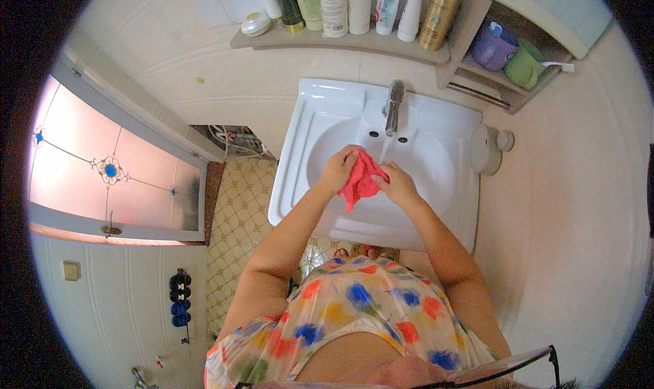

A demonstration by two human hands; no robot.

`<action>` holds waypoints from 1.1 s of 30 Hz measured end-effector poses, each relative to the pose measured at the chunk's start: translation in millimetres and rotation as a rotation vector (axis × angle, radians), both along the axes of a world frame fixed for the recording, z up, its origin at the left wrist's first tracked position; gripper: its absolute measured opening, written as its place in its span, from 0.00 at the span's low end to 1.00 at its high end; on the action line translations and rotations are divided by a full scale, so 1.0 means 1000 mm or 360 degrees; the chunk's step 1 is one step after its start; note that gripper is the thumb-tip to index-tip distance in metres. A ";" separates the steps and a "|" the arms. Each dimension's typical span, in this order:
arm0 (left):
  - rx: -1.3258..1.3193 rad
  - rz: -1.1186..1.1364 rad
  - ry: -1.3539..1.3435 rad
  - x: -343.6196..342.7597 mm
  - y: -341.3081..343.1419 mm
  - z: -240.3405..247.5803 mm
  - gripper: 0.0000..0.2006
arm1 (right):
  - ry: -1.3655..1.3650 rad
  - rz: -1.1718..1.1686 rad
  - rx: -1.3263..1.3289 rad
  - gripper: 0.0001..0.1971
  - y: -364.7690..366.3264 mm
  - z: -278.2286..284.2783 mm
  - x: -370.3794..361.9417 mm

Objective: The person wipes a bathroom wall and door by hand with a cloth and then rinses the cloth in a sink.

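A wet-looking red cloth [362, 179] is held bunched between my two hands over the basin of the white sink [470, 215]. My left hand [338, 167] grips its upper left part, with the fingers closed on the fabric. On the other side my right hand [398, 183] pinches the cloth's right edge. One corner of the cloth hangs down toward the sink's front. Just beyond my hands stands the chrome faucet [393, 110], and a thin stream of water [385, 148] falls from it beside the cloth.
Several tubes and bottles, among them a gold spray can [440, 16], stand on the wall shelf [347, 43] above the sink. A purple cup [494, 48] and a green cup [524, 67] sit in the cabinet at right. A door with a frosted pane [136, 157] is at left.
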State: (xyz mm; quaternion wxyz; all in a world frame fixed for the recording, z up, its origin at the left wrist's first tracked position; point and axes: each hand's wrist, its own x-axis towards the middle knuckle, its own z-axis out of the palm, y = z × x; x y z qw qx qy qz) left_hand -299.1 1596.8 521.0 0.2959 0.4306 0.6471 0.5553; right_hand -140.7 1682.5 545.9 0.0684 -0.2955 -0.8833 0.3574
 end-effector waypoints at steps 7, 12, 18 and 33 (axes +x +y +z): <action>-0.0027 0.0041 0.0813 -0.010 -0.007 0.005 0.09 | 0.0454 -0.0032 0.0470 0.14 0.020 -0.038 0.012; 0.0087 -0.0123 0.0601 -0.004 -0.004 0.011 0.10 | 0.0398 -0.0155 -0.0302 0.15 0.016 -0.039 0.017; -0.0033 -0.0157 0.0369 0.000 0.000 0.008 0.11 | 0.0217 -0.0320 0.0014 0.15 0.000 -0.018 0.015; -0.1052 -0.0589 0.0026 -0.019 -0.006 -0.023 0.17 | 0.0003 -0.0243 -0.0622 0.13 0.041 -0.064 0.043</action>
